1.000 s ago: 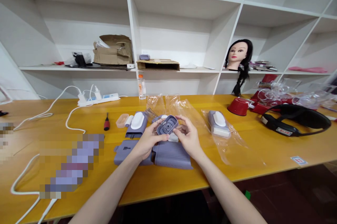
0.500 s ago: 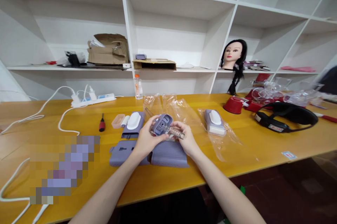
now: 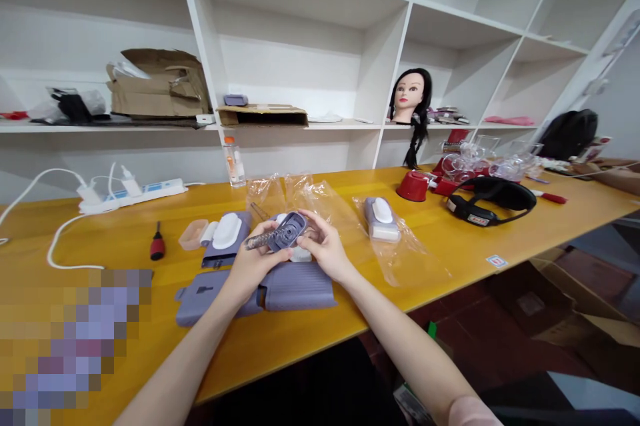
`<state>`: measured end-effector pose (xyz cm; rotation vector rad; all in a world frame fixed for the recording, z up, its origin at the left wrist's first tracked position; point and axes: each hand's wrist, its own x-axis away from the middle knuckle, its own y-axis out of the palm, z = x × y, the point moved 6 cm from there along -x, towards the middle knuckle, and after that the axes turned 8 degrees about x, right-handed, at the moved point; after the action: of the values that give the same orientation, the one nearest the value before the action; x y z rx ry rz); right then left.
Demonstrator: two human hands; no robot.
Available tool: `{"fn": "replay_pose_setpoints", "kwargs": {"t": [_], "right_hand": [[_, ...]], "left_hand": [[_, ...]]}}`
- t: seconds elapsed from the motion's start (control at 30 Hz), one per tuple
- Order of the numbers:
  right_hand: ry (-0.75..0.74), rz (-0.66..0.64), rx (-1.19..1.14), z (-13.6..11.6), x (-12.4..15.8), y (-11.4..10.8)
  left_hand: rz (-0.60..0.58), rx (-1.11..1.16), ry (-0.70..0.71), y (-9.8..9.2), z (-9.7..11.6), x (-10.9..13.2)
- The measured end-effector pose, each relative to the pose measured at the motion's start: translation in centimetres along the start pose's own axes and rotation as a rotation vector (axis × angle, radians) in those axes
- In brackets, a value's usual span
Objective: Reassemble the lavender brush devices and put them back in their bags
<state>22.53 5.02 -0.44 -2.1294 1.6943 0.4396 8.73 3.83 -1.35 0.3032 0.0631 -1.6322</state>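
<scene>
A lilac-grey plastic housing (image 3: 289, 231) is held up between the two hands, above the bench (image 3: 280, 346). The left grip (image 3: 253, 259) is closed around the housing's lower left side, with the fingers (image 3: 260, 231) wrapped against it. The right grip (image 3: 325, 246) is curled, not fully open, with its fingertips (image 3: 306, 223) pressed on the housing's right edge. A ridged spiral rod (image 3: 263, 240) sticks out of the housing toward the left, just above the left grip's fingers. Directly beneath both grips lies a ribbed lilac-grey panel (image 3: 300, 289), and a second lilac-grey piece with a small slot (image 3: 197, 303) sits against it on the left. Left of the grips are a lilac device with a white oval cap (image 3: 227, 231) and a small clear pinkish tray (image 3: 193, 234), with a red-handled screwdriver (image 3: 157, 243) farther out. Right of the grips, a matching device (image 3: 381, 218) rests on a clear plastic bag (image 3: 410, 259). Crumpled clear plastic film (image 3: 265, 194) lies just behind the hands. Well off to the right are a red cup (image 3: 413, 186) and a black padded band (image 3: 490, 199).
</scene>
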Motion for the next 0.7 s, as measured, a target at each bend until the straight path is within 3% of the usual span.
{"fn": "replay_pose_setpoints", "kwargs": {"t": [0.17, 0.37, 0.53, 0.7], "right_hand": [[-0.033, -0.013, 0.155, -0.2, 0.3, 0.3], [-0.068, -0.047, 0.122, -0.3, 0.4, 0.8], [-0.071, -0.063, 0.182, -0.2, 0.6, 0.9], [-0.107, -0.068, 0.256, -0.3, 0.7, 0.6]], "left_hand": [[-0.046, -0.233, 0.126, -0.2, 0.3, -0.2], [0.011, -0.507, 0.434, -0.3, 1.2, 0.1], [-0.017, -0.503, 0.485, 0.1, 1.5, 0.2], [-0.04, -0.413, 0.419, 0.1, 1.5, 0.0]]}}
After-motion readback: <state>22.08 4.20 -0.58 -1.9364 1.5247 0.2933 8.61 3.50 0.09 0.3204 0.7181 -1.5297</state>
